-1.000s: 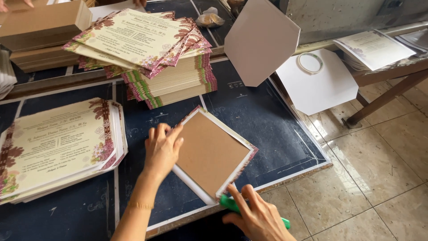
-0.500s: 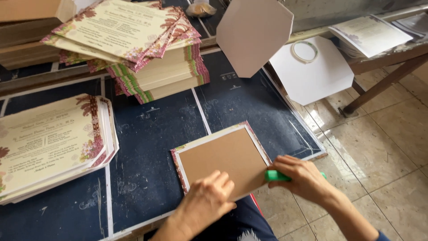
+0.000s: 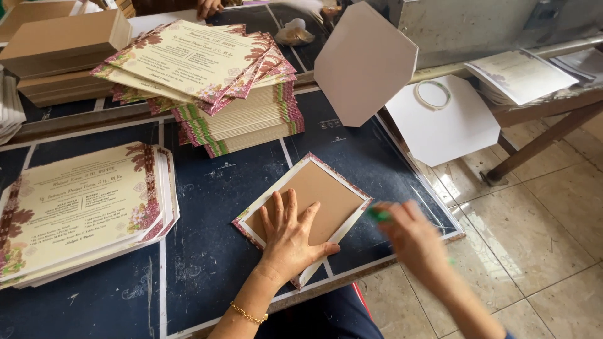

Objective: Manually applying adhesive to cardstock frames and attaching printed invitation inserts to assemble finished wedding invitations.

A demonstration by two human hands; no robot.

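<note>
Head view: left hand [image 3: 290, 235] pressed flat, fingers spread, on the brown board [image 3: 304, 207] lying tilted on the dark worktop [image 3: 207, 207] at about 6 o'clock of the frame; grip open, palm down on the board's near corner. The board has a white and floral paper border folded around its edges. Right hand [image 3: 414, 235] at 3 o'clock of the board, just off its right edge, motion-blurred, fingers curled on a small green tool [image 3: 379, 215]; grip closed on it. Gold bracelet [image 3: 247, 312] on the left wrist. At 9 o'clock, a stack of printed floral cards [image 3: 75, 210]. At 12 o'clock, a taller pile of cards [image 3: 220, 88], fanned on top. At 1 o'clock, a white hexagonal sheet [image 3: 364, 63] standing up, and another white sheet [image 3: 443, 119] with a tape ring [image 3: 432, 94] on it. Far at 12 o'clock, another person's hand [image 3: 208, 7] at the frame edge. Brown boxes [image 3: 63, 44] at 10 o'clock. Tiled floor [image 3: 534, 232] to the right.
</note>
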